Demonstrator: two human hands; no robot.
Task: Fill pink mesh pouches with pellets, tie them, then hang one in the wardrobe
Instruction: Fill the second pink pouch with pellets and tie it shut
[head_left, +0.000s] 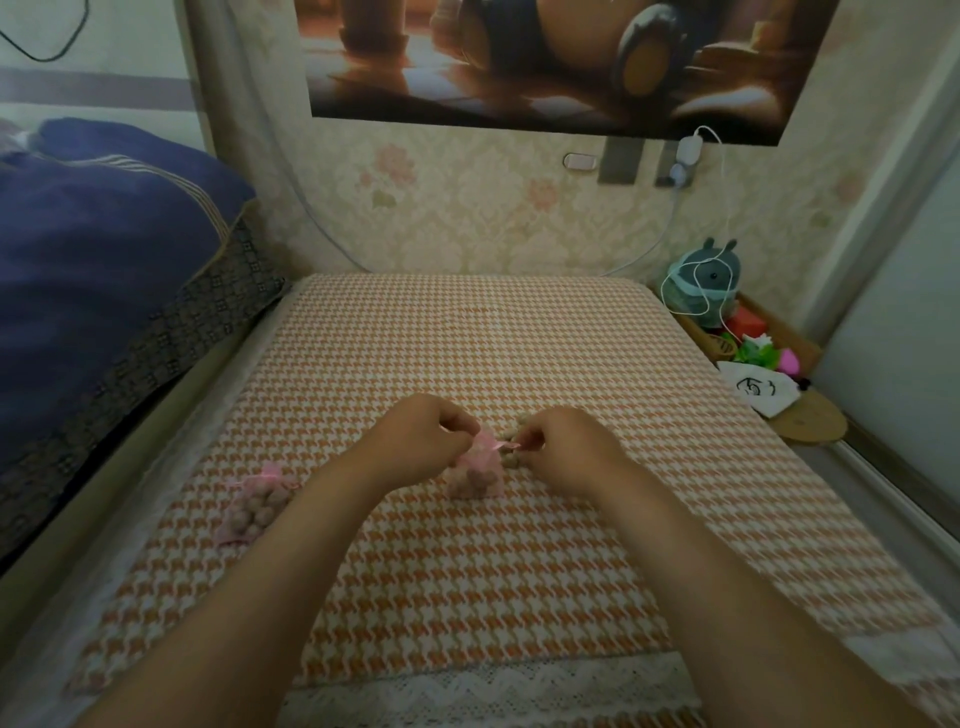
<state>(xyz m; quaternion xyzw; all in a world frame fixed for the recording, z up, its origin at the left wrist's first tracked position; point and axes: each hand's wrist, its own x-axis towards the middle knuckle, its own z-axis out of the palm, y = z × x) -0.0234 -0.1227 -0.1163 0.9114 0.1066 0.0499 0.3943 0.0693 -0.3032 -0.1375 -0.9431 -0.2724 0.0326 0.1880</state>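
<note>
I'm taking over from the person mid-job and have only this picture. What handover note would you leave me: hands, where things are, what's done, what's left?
Left hand: pinches the neck of the middle pouch, which is full of pellets and sits on the checked cloth.
Right hand: pinches its pink ribbon, stretched sideways.
Loose pellets: just behind that pouch.
Left pouch: filled, top gathered, lying apart on the cloth.
Done: two pouches filled.
Left: finish this knot, then hang one in the wardrobe.

Illumination dim, warm and even; shadows soft. Overall focus soft, with slight blur. Wide-angle distortion bends straight lines toward frame edges. No glare.
</note>
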